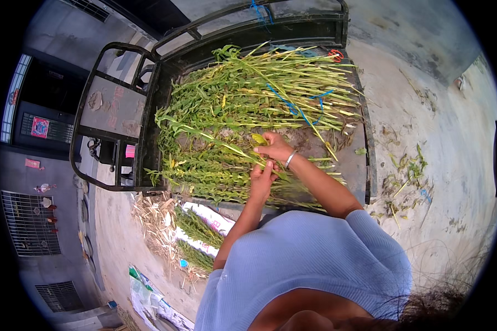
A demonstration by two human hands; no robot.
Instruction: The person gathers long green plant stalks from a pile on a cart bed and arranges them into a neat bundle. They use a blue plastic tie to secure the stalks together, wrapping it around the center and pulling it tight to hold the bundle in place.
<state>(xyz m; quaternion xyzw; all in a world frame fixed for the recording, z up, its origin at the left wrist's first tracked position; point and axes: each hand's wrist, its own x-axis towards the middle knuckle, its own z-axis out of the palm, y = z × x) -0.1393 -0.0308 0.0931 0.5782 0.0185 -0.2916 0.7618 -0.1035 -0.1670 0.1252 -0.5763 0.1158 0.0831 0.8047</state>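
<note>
Both my hands are over a cart bed, in the gap between two rows of cut, leafy green stalks. A long green plant stalk [226, 144] slants across this gap, its leafy tip toward the far left. My left hand [263, 177] is closed round its lower part. Just above, my right hand [276, 148], with a silver bracelet on the wrist, is closed in a pinch at the stalk, beside a yellow-green leaf [258, 139]. The larger stalk pile [248, 88] lies beyond my hands; the nearer row [210, 171] is partly hidden by my arms.
Metal rails [78, 129] frame the left and far sides of the cart bed [345, 157]. Blue string [295, 106] lies on the far pile. Leaf scraps [411, 168] litter the concrete at right. On the ground at left are dry husks [156, 220] and more green stalks [199, 229] on white sacks.
</note>
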